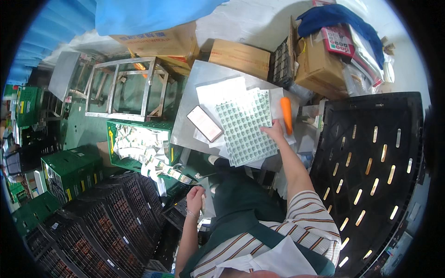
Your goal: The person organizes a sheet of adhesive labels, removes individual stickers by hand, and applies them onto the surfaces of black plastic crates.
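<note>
At the right edge of several overlapping printed sticker sheets [243,128], my right hand [274,132] touches the paper with thumb and finger spread; whether it pinches a sheet is unclear. The sheets bear rows of small green prints and lie on a metal tabletop [184,121]. Left of them a smartphone [205,123] with a lit screen rests on white paper. An orange carrot-shaped object [286,114] lies just beyond my right hand. Lower down, off the table, my left hand [195,198] is closed at a pale sheet [208,203], apparently gripping it.
A green crate [116,158] overflows with printed label strips [170,170], which trail towards my left hand. Black crates [104,222] stand at lower left, and a large slotted black crate [361,153] at right. Cardboard boxes [240,58] line the back beside a metal frame [113,90].
</note>
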Motion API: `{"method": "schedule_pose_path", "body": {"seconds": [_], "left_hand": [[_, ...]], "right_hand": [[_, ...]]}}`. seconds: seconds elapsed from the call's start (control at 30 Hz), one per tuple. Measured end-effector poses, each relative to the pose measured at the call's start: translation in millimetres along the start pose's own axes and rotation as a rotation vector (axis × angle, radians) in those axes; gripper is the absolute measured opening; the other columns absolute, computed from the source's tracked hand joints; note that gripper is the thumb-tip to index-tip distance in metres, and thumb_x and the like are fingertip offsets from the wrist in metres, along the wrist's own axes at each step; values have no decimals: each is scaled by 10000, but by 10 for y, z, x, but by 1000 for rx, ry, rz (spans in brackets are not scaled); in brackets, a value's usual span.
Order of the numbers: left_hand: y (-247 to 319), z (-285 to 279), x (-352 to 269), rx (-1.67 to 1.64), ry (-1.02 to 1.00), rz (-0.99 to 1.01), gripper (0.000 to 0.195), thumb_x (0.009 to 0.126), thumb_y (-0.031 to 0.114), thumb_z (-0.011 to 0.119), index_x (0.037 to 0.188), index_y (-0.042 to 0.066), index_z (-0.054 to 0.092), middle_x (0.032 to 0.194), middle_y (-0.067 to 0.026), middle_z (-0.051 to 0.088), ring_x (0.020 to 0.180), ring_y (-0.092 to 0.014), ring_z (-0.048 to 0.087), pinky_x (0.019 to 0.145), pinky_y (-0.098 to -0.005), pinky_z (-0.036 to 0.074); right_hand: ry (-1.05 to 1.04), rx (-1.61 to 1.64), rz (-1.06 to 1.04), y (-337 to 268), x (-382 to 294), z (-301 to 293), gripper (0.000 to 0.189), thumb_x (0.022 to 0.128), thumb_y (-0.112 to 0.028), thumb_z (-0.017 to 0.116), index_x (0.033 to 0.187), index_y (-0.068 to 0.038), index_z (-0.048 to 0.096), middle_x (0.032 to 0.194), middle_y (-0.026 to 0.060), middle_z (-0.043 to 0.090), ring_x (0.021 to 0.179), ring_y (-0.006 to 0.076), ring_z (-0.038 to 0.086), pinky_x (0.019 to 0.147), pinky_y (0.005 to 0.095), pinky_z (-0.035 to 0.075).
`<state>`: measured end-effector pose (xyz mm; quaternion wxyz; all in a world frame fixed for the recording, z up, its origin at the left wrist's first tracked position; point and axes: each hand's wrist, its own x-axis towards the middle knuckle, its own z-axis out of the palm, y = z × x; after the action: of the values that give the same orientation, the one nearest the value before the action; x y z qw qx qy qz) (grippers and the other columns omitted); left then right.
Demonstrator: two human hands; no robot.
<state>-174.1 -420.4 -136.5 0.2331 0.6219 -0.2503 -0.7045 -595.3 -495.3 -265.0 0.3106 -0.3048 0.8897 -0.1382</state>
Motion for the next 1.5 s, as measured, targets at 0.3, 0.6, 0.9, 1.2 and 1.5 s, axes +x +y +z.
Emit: {"method": "schedule_pose_path", "body": {"seconds": [0.3, 0.6, 0.9, 1.2, 1.5], "left_hand": [[-294, 239, 1123, 642, -29, 147, 359, 790, 231, 577, 1083, 25, 549, 906, -123, 642, 840, -216, 617, 758, -298, 462], [-200, 720, 1509, 753, -221, 11, 509, 762, 283, 620, 1160, -8, 496, 902, -128, 645, 835, -203, 616, 750, -299, 470], [-187, 928, 1396, 507, -331, -53, 573, 759, 280, 678, 1165, -53, 451, 899, -143, 631, 786, -153, 592, 700, -278, 471], [345, 1023, 1270, -70, -564, -67, 494, 861, 255, 563, 1254, 11, 388, 1184, -105, 506, 1056, -140, 487, 874, -289, 414], [671, 488, 747, -113, -323, 193, 312, 851, 32, 523, 1160, 7, 485, 1091, -56, 574, 957, -112, 547, 840, -266, 436]], "right_hand": [[-19, 353, -22, 77, -7, 170, 444, 601, -250, 751, 917, 24, 603, 853, 117, 632, 760, 177, 596, 663, 292, 460], [-540, 579, 123, 107, -153, 17, 325, 773, -166, 647, 1031, 12, 562, 933, 70, 614, 810, 145, 581, 695, 288, 455], [-459, 729, -53, -22, -422, -509, 222, 817, -90, 593, 1006, 25, 572, 925, 44, 617, 776, 99, 563, 691, 268, 450], [-515, 540, -402, -1191, -1246, -1302, 174, 830, -27, 560, 994, 29, 577, 895, 17, 625, 800, 52, 526, 728, 223, 424], [-483, 536, -284, -1175, -1413, -1075, 341, 916, -249, 450, 1109, 18, 539, 1001, 41, 602, 887, 98, 517, 822, 244, 393]]}}
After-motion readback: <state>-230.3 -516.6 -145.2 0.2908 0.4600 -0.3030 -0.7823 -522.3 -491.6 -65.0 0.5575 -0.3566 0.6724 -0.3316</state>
